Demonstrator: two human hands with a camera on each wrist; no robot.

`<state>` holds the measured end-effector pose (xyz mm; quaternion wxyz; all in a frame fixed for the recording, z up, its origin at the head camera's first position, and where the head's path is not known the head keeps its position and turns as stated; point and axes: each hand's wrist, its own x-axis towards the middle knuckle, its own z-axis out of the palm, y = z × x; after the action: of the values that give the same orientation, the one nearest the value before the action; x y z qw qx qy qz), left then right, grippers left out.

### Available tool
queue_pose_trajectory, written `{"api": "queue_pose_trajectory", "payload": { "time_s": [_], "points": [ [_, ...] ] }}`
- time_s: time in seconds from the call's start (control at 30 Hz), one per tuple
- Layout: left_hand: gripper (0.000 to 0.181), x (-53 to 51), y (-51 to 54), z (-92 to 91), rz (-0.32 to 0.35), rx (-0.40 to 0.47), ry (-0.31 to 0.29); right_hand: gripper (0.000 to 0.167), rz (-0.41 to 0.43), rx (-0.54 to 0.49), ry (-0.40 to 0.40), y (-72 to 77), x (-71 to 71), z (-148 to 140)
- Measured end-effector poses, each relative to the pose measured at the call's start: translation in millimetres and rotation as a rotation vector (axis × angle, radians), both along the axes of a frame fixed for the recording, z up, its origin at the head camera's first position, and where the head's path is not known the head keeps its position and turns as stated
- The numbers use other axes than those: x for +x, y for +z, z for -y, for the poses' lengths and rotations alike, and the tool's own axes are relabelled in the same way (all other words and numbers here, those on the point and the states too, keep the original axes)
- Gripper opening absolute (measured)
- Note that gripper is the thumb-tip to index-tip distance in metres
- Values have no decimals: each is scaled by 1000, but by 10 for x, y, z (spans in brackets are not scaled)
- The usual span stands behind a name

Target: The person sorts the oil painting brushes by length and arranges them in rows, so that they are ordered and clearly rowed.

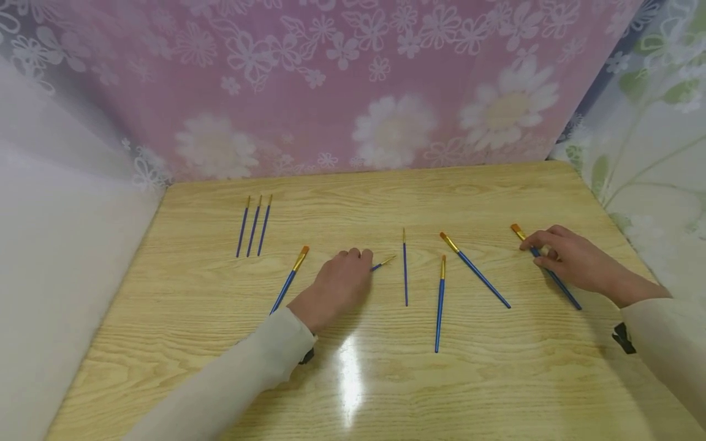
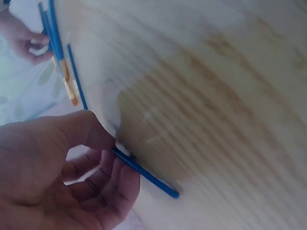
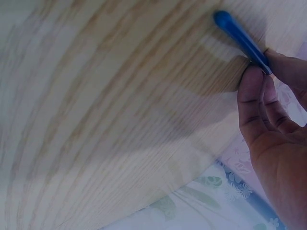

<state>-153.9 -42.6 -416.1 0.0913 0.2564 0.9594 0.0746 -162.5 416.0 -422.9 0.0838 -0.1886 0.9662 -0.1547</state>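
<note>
My left hand (image 1: pixel 343 285) pinches a thin blue paintbrush (image 2: pixel 148 176) between thumb and fingers near the middle of the table. Its gold ferrule and tip (image 1: pixel 388 260) stick out to the right of the hand in the head view. At the far right, my right hand (image 1: pixel 576 260) pinches a flat blue paintbrush (image 3: pixel 240 39) by its handle, the orange bristles pointing away from me. Between the hands lie a thin upright brush (image 1: pixel 405 275), a flat brush (image 1: pixel 439 312) and a slanted flat brush (image 1: pixel 480 275).
Three thin brushes (image 1: pixel 254 229) lie side by side at the back left of the wooden table (image 1: pixel 182 294). Another flat brush (image 1: pixel 289 278) lies left of my left hand, its lower end hidden by the sleeve. A pink flowered curtain (image 1: pixel 309 110) hangs behind the table.
</note>
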Motion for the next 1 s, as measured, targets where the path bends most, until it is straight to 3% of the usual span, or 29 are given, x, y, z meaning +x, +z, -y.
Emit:
{"api": "queue_pose_trajectory", "payload": {
  "time_s": [0.2,0.47,0.7,0.83,1.0],
  "points": [
    [16,-185,48,225,156,231,21,31,-6,13,0,8,-18,-1],
    [28,-450,179,556,273,380,202,31,3,10,-7,8,-1,3],
    [25,-647,143,920,207,422,333,31,-10,3,-1,10,10,17],
    [28,-733,96,1085,151,378,395,31,-1,7,-7,8,12,18],
    [30,-816,5,1242,90,315,424,31,-3,-1,-2,-5,12,9]
  ]
}}
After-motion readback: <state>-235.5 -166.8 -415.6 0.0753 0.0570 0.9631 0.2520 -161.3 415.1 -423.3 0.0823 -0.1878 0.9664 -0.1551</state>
